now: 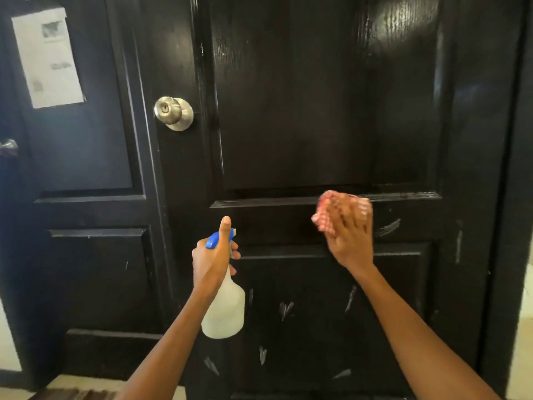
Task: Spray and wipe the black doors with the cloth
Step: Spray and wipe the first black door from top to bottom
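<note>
Pressing flat on the red-checked cloth (324, 201), the right hand (350, 235) lies with fingers fairly straight against the black door (288, 111), on the rail between its 2 panels. Beside it to the left, apart from the door, the left hand (212, 255) grips the spray bottle (226, 310). White scuffs (285, 310) mark the lower panel; a silver knob (173, 113) sits upper left, beyond it a second door (86, 140) bearing a paper sheet (47, 57).

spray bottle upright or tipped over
Upright: the spray bottle hangs body-down in the left hand, its blue trigger head on top.
</note>
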